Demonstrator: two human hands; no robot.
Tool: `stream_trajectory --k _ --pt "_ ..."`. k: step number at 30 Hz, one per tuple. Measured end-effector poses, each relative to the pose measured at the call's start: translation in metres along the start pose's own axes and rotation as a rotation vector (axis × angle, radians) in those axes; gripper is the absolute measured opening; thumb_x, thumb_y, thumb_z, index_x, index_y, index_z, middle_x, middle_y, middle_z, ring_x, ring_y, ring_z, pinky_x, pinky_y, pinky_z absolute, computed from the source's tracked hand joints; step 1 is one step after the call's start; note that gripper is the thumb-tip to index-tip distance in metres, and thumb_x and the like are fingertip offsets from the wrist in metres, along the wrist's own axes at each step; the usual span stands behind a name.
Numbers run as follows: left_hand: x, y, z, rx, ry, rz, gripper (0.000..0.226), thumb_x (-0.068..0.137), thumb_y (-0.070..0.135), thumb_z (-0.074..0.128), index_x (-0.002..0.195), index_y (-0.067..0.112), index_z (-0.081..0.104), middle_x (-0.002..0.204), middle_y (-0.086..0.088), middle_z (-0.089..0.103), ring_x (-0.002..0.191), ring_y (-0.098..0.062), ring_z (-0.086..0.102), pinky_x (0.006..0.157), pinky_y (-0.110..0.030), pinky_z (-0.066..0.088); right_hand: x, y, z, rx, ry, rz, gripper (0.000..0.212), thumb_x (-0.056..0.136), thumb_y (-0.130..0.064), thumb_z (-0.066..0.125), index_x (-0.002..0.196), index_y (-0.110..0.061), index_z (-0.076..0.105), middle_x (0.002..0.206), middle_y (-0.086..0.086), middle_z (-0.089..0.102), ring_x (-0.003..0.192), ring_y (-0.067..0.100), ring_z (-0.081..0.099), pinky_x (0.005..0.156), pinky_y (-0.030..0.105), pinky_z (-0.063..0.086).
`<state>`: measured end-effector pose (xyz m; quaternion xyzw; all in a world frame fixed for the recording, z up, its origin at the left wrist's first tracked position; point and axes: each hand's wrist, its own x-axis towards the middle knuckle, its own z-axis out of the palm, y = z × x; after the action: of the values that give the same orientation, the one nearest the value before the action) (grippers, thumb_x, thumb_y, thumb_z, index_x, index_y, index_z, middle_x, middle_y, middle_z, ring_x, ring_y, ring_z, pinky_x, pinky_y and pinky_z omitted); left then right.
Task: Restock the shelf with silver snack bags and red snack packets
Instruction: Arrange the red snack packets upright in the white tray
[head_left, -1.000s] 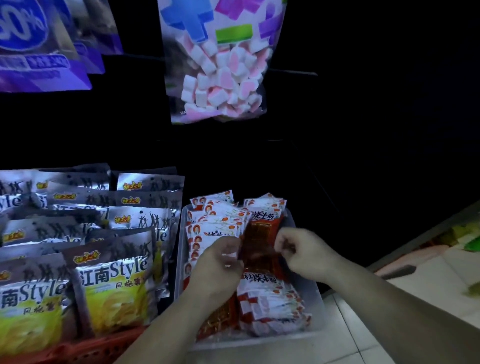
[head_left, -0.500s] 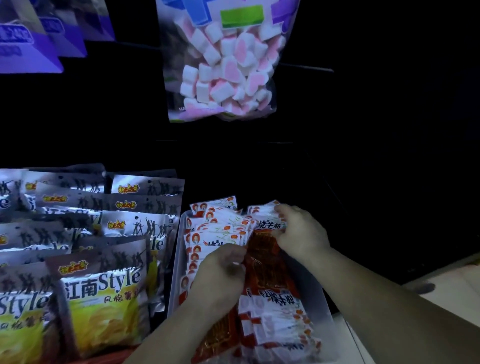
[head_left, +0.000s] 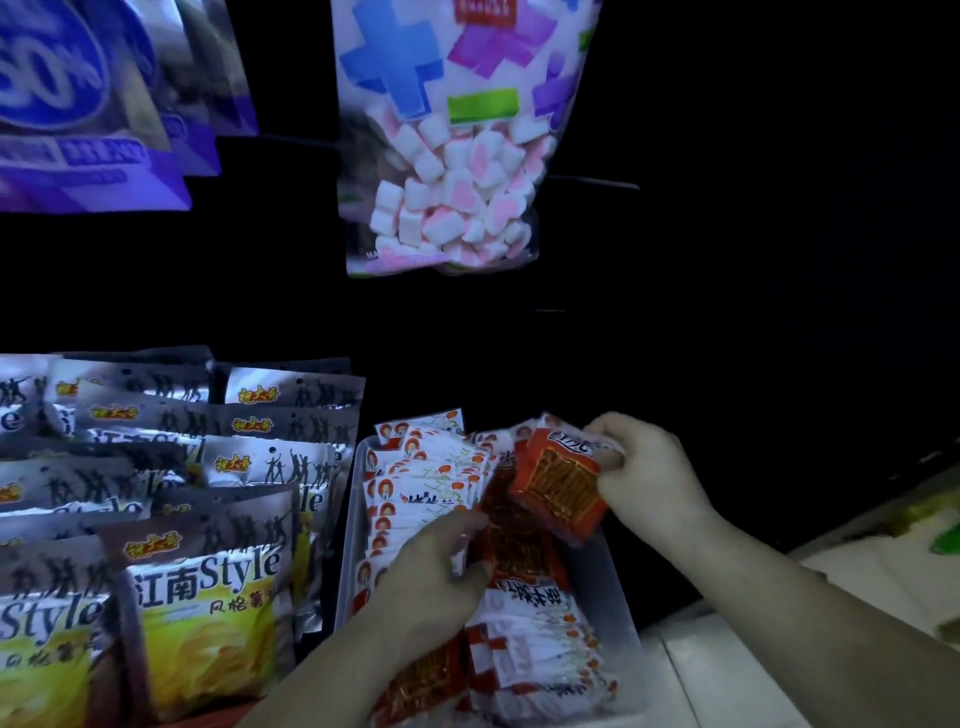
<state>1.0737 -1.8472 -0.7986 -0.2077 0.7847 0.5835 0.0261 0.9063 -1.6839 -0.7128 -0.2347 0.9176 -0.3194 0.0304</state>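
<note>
The right hand (head_left: 649, 478) pinches one red snack packet (head_left: 563, 483) tilted above the clear tray (head_left: 615, 587); the left hand (head_left: 431, 577), fingers curled, grips the packet stack (head_left: 519, 561).

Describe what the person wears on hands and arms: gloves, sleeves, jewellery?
The left hand and right hand are bare, with no gloves, rings or watch showing in the dim light. The left forearm and right forearm are uncovered to the frame edge; no sleeve appears.
</note>
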Motion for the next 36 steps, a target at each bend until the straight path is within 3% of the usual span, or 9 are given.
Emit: stream_trajectory --k 3,5,8,14,18,24,27,30,36 --pt "-0.012 0.018 -0.001 -0.043 0.06 0.039 0.041 0.098 0.026 0.064 0.135 0.041 0.054 0.138 0.014 0.056 0.13 -0.007 0.052 0.099 -0.029 0.054 -0.009 -0.008 -0.017 -0.043 0.026 0.001 0.03 0.09 0.002 0.056 0.086 -0.025 0.068 0.076 -0.008 0.069 0.071 0.003 0.064 0.059 0.032 0.053" --pt "-0.019 0.027 -0.003 -0.091 0.087 0.029 0.038 0.099 0.023 0.063 0.133 0.036 0.056 0.127 0.013 0.06 0.115 -0.006 0.058 0.078 -0.012 0.052 -0.013 -0.008 -0.017 -0.043 0.041 0.02 0.028 0.094 -0.001 0.057 0.086 -0.026 0.069 0.078 -0.005 0.07 0.072 0.01 0.067 0.061 0.035 0.055" --pt "-0.027 0.036 -0.008 -0.188 0.118 0.007 0.03 0.1 0.013 0.062 0.124 0.031 0.058 0.105 0.012 0.063 0.084 -0.003 0.06 0.058 -0.012 0.051 -0.013 -0.007 -0.007 -0.102 0.069 -0.009 0.024 0.098 -0.006 0.057 0.098 -0.026 0.071 0.086 0.0 0.072 0.077 0.023 0.069 0.064 0.04 0.057" --pt "-0.028 0.035 -0.008 -0.201 0.147 -0.014 0.032 0.098 0.013 0.064 0.108 0.042 0.057 0.112 0.017 0.062 0.097 0.003 0.061 0.063 -0.004 0.048 -0.003 -0.001 0.032 -0.188 -0.106 -0.058 0.057 0.098 0.003 0.055 0.146 -0.028 0.056 0.138 0.002 0.065 0.126 0.019 0.061 0.098 0.026 0.052" --pt "-0.021 0.033 -0.009 -0.197 0.144 -0.023 0.032 0.098 0.014 0.063 0.108 0.044 0.058 0.118 0.017 0.061 0.104 -0.003 0.059 0.059 -0.005 0.047 0.005 -0.005 0.035 -0.272 -0.033 -0.044 0.072 0.096 0.006 0.052 0.155 -0.034 0.042 0.137 0.005 0.065 0.118 0.026 0.065 0.091 0.036 0.057" --pt "-0.024 0.043 -0.012 -0.269 0.214 0.016 0.032 0.102 0.011 0.058 0.113 0.041 0.058 0.113 0.009 0.064 0.056 0.005 0.058 0.054 -0.015 0.05 -0.005 -0.033 -0.01 -0.334 0.064 -0.102 0.038 0.093 -0.006 0.059 0.121 -0.029 0.071 0.109 -0.001 0.075 0.102 0.026 0.07 0.078 0.038 0.057" --pt "-0.036 0.054 -0.017 -0.278 0.243 0.09 0.036 0.101 0.012 0.059 0.125 0.038 0.055 0.122 0.017 0.058 0.086 0.022 0.059 0.066 -0.001 0.048 -0.022 -0.054 -0.035 -0.115 0.059 -0.105 0.027 0.094 -0.007 0.062 0.099 -0.031 0.074 0.088 -0.016 0.072 0.084 0.005 0.069 0.072 0.033 0.059" --pt "-0.052 0.071 -0.022 -0.311 0.202 0.209 0.062 0.095 0.017 0.071 0.144 0.043 0.041 0.132 0.033 0.05 0.129 0.013 0.045 0.09 -0.001 0.044 -0.045 -0.08 -0.056 0.075 -0.027 -0.11 0.031 0.097 -0.001 0.06 0.088 -0.028 0.071 0.084 -0.011 0.072 0.076 0.0 0.067 0.062 0.014 0.052" --pt "-0.089 0.115 -0.03 -0.534 0.129 0.24 0.051 0.095 0.001 0.067 0.137 0.028 0.057 0.1 -0.012 0.075 0.096 -0.029 0.074 0.08 -0.041 0.063 -0.109 -0.117 -0.079 0.6 0.037 0.146 0.041 0.089 -0.006 0.078 0.123 -0.025 0.064 0.103 0.002 0.075 0.084 0.012 0.076 0.063 0.023 0.06"
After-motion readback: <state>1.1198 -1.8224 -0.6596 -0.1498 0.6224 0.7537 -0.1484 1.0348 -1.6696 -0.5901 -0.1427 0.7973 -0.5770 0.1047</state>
